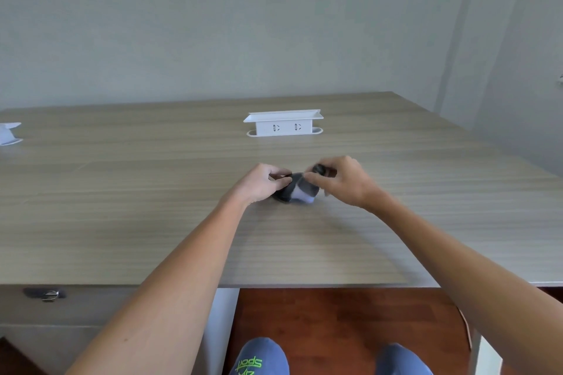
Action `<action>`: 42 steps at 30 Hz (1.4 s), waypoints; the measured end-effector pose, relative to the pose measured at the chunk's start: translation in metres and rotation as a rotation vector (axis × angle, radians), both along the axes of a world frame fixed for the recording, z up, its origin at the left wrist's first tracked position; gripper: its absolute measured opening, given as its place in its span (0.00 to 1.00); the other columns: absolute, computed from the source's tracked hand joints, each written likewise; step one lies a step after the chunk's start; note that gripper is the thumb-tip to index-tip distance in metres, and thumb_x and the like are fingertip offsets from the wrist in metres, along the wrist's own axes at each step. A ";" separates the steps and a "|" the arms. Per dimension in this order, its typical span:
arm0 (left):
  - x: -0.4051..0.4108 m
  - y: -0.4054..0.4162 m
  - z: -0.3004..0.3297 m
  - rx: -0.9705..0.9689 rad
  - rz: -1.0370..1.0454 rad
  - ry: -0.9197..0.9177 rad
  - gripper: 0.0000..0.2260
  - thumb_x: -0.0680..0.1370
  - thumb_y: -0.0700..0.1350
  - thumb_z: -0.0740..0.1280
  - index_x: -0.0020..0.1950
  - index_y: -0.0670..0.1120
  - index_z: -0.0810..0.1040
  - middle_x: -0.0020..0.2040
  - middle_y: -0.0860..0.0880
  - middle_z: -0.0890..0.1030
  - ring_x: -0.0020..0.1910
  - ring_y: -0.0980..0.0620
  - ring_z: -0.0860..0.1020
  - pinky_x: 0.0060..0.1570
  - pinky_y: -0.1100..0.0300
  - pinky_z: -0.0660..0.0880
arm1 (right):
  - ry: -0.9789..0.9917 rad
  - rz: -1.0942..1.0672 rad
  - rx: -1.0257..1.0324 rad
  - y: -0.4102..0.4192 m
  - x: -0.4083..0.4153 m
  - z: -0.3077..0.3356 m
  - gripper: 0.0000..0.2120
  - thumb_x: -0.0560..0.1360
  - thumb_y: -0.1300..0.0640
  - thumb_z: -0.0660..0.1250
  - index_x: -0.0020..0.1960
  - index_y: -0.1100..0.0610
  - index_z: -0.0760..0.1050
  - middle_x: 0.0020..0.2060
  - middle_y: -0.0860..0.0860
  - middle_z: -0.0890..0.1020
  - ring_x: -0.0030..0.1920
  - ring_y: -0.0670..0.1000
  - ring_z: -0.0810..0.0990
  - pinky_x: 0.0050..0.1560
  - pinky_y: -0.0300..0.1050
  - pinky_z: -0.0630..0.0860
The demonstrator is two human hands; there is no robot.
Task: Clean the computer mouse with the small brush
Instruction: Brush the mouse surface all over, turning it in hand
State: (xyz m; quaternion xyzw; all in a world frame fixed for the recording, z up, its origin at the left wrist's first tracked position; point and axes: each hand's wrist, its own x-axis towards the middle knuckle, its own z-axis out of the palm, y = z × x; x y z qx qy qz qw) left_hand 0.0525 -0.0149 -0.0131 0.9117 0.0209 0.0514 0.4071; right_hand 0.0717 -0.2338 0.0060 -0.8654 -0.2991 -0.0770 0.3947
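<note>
The counter [182, 222] is pale wood grain. A white socket box [283, 125] sits far. The mouse [297, 192] is dark grey and light grey. The near floor [335, 329] is reddish-brown.

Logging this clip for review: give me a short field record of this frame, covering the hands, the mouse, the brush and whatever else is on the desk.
left hand: grips the mouse's left side
right hand: pinches a small dark object, likely the small brush, at the mouse's top
computer mouse: dark grey and white, on the wooden desk
blur: hides the bristles
behind: white desktop socket box
far left edge: white object, partly out of frame
</note>
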 end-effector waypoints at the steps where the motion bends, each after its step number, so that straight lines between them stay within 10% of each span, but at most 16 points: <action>1: 0.000 0.000 0.000 0.005 0.002 0.002 0.15 0.80 0.48 0.70 0.67 0.49 0.82 0.54 0.52 0.83 0.52 0.53 0.79 0.57 0.61 0.73 | 0.043 0.041 -0.022 0.001 -0.002 -0.001 0.12 0.76 0.50 0.70 0.44 0.58 0.83 0.30 0.55 0.83 0.30 0.47 0.77 0.37 0.43 0.75; 16: -0.003 -0.002 0.005 0.003 0.000 0.008 0.15 0.80 0.47 0.70 0.67 0.49 0.82 0.59 0.53 0.83 0.57 0.55 0.79 0.59 0.64 0.70 | -0.149 -0.162 0.089 0.003 -0.002 -0.008 0.07 0.76 0.56 0.68 0.44 0.56 0.84 0.37 0.48 0.85 0.36 0.47 0.78 0.36 0.25 0.70; 27: -0.007 -0.004 0.007 0.005 0.014 0.013 0.16 0.80 0.48 0.70 0.67 0.49 0.81 0.58 0.53 0.83 0.53 0.55 0.79 0.57 0.64 0.69 | -0.044 -0.187 0.134 -0.008 0.008 -0.007 0.09 0.77 0.54 0.69 0.46 0.58 0.84 0.37 0.53 0.85 0.38 0.53 0.82 0.39 0.44 0.78; 33: -0.008 -0.004 0.007 0.001 0.008 0.011 0.15 0.80 0.48 0.70 0.66 0.51 0.82 0.55 0.55 0.83 0.53 0.55 0.79 0.56 0.64 0.69 | -0.049 -0.293 0.090 -0.010 0.019 -0.008 0.10 0.77 0.56 0.68 0.45 0.62 0.83 0.37 0.55 0.85 0.40 0.55 0.81 0.32 0.33 0.70; 42: -0.007 -0.003 0.005 -0.019 0.010 0.011 0.15 0.80 0.48 0.70 0.67 0.50 0.82 0.57 0.55 0.83 0.52 0.56 0.79 0.58 0.64 0.70 | -0.024 -0.284 0.104 -0.007 0.025 -0.002 0.14 0.77 0.54 0.68 0.43 0.66 0.81 0.37 0.60 0.84 0.37 0.57 0.80 0.35 0.43 0.76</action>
